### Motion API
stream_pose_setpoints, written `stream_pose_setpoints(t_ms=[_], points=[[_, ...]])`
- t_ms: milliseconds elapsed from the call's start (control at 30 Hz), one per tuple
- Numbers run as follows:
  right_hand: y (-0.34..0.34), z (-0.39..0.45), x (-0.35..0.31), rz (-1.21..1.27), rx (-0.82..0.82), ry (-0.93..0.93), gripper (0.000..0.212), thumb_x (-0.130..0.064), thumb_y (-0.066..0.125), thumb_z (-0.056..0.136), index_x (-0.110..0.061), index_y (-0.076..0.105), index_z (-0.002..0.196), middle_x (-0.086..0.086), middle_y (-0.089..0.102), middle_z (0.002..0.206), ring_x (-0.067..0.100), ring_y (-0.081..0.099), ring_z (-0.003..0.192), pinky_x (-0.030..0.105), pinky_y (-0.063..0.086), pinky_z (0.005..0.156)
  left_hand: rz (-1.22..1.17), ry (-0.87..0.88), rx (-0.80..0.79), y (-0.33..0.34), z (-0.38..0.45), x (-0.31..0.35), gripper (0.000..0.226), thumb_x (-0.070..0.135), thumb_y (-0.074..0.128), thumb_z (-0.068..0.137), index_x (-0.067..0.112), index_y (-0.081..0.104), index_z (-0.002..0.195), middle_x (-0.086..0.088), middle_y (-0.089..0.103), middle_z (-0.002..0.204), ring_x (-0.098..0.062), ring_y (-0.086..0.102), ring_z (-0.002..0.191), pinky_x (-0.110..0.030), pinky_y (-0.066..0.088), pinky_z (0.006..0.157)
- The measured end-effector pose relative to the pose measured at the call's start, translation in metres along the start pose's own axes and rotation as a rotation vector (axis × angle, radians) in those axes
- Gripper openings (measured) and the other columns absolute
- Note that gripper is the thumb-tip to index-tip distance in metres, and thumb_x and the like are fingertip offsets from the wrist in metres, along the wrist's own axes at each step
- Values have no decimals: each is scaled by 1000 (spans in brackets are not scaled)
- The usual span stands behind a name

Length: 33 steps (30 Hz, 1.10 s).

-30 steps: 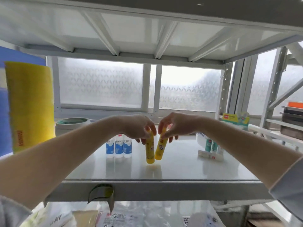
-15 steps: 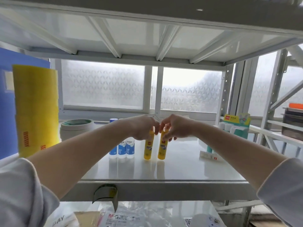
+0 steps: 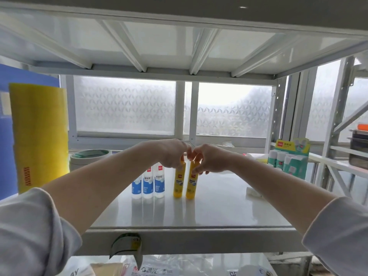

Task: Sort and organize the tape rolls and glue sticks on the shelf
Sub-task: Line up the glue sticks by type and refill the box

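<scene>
Two yellow glue sticks stand upright side by side on the white shelf (image 3: pixel 219 208). My left hand (image 3: pixel 171 154) grips the top of the left yellow glue stick (image 3: pixel 178 185). My right hand (image 3: pixel 209 158) pinches the top of the right yellow glue stick (image 3: pixel 191 186). Just left of them stand three blue-and-white liquid glue bottles (image 3: pixel 148 184) in a row. A stack of pale tape rolls (image 3: pixel 89 158) sits at the back left. A tall yellow tape roll (image 3: pixel 38 136) stands at the far left.
A green display box of glue sticks (image 3: pixel 288 158) stands at the back right, with white items (image 3: pixel 253 192) lying before it. A blue folder (image 3: pixel 8 136) is at the far left. A tape strip (image 3: pixel 127 246) hangs off the shelf's front edge. Bags lie below.
Both yellow glue sticks went from tilted and lifted to standing upright on the shelf, close together beside the blue bottles. Both hands stay on their tops.
</scene>
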State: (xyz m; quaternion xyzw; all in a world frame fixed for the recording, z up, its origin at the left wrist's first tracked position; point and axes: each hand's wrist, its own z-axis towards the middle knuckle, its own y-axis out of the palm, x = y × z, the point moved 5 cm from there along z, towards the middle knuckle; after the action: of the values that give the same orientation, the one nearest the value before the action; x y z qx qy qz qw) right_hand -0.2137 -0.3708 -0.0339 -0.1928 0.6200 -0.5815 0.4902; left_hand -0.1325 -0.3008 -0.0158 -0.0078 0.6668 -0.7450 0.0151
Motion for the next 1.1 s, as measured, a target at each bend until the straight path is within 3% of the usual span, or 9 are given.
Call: stream_pose_setpoints(t_ms=[167, 333, 700, 1000, 1100], points=[[2, 5, -2, -10, -13, -5, 37, -8, 71, 82, -6, 58, 117, 0, 61, 93, 6, 61, 66, 16, 50, 55, 60, 9, -4, -3, 1, 2, 42, 17, 61, 89, 16, 50, 130, -2, 59, 123, -15, 54, 104, -23, 43, 77], [4, 7, 1, -28, -45, 20, 31, -12, 72, 82, -2, 65, 110, 4, 68, 89, 10, 64, 71, 17, 50, 57, 56, -16, -19, -3, 4, -2, 36, 21, 64, 88, 17, 55, 123, -1, 59, 121, -12, 51, 100, -23, 41, 81], [4, 6, 2, -10, -45, 31, 29, -12, 71, 82, -2, 65, 109, 11, 71, 101, 14, 66, 77, 20, 55, 63, -108, -57, -65, -6, 8, -7, 41, 17, 71, 83, 14, 56, 121, 4, 55, 103, -16, 57, 102, -31, 48, 94], [3, 7, 1, 19, -67, 50, 35, -13, 72, 82, -2, 63, 114, 12, 71, 105, 14, 67, 80, 19, 55, 64, -161, -75, -95, -6, 6, -10, 45, 18, 69, 84, 14, 52, 125, 2, 56, 107, -19, 63, 104, -29, 47, 90], [3, 6, 0, 17, -64, 56, 36, -13, 72, 82, -2, 63, 115, 12, 71, 106, 15, 67, 80, 17, 54, 61, -160, -77, -92, -6, 6, -11, 46, 19, 69, 84, 15, 51, 126, -3, 60, 118, -18, 63, 104, -29, 46, 91]])
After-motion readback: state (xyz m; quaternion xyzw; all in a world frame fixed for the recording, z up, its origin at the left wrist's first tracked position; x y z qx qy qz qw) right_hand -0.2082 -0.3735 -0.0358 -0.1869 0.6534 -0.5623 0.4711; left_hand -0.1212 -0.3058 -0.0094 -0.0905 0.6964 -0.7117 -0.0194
